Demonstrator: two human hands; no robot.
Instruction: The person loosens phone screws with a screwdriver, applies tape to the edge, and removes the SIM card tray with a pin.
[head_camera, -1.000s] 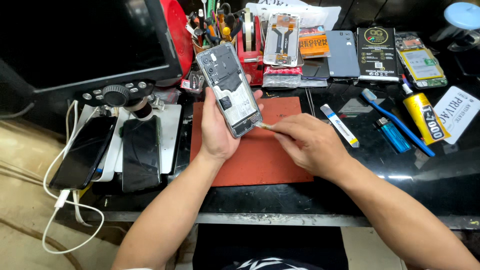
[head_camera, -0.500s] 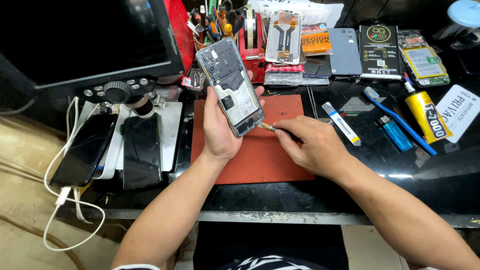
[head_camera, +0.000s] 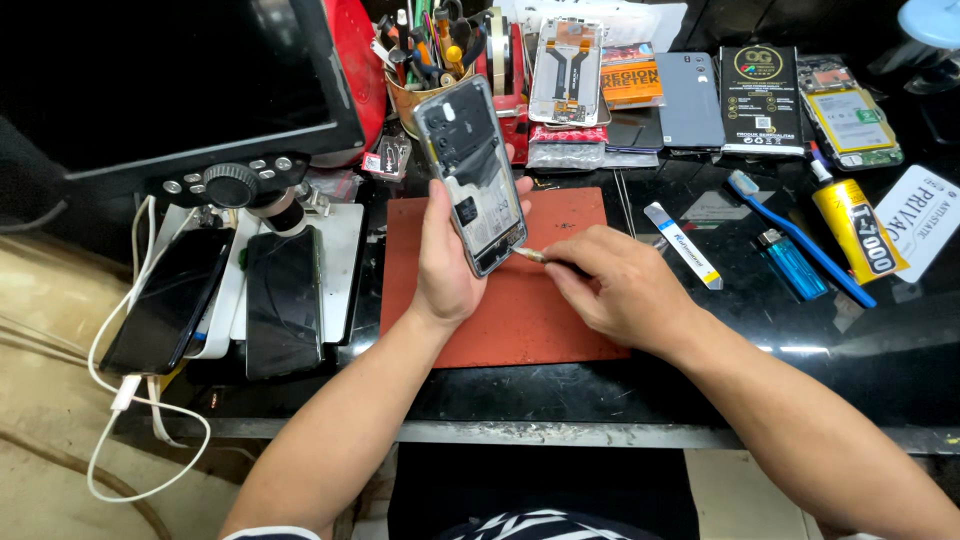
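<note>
My left hand (head_camera: 447, 262) holds an opened smartphone (head_camera: 470, 172) upright and tilted, its back cover off and the inner boards showing. My right hand (head_camera: 612, 286) pinches a thin metal-tipped tool (head_camera: 531, 254) whose tip touches the phone's lower right edge. Both hands hover above a red-brown work mat (head_camera: 560, 320) on the black bench.
Left of the mat, two dark phones (head_camera: 282, 297) lie under a microscope stand with a monitor (head_camera: 170, 80). A white cable (head_camera: 120, 400) hangs off the front edge. A tool cup (head_camera: 425, 60), phone parts and boxes line the back. A blue toothbrush (head_camera: 790, 235), lighter and yellow glue tube (head_camera: 850, 225) lie right.
The left hand has tilted and shifted the phone slightly. The right hand with the tool stays at the phone's lower edge.
</note>
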